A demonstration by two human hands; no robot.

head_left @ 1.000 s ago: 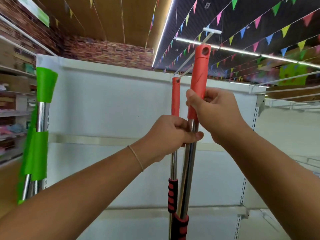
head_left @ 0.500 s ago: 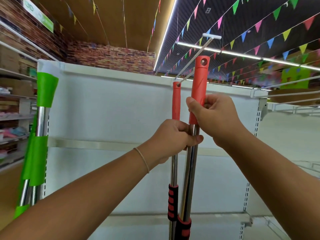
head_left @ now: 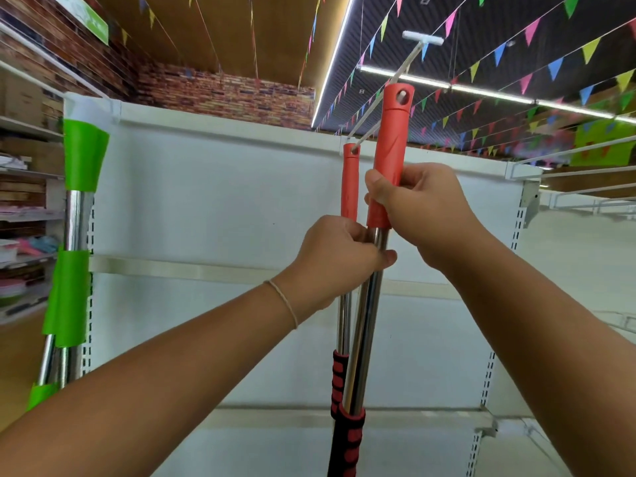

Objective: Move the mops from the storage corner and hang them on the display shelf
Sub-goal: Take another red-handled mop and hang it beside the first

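— While the right hand (head_left: pixel 426 208) pinches the red grip, where's the mop (head_left: pixel 370 304)?
— Upright under the hook (head_left: pixel 385 94); left hand (head_left: pixel 339 256) clasps its steel pole. Probably stiff, light, slick.

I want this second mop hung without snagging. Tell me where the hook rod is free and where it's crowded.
Free: the white hook rod from the hung red mop's handle out to its T-shaped tip. Crowded: below, where left hand and right hand grip the held mop beside it.
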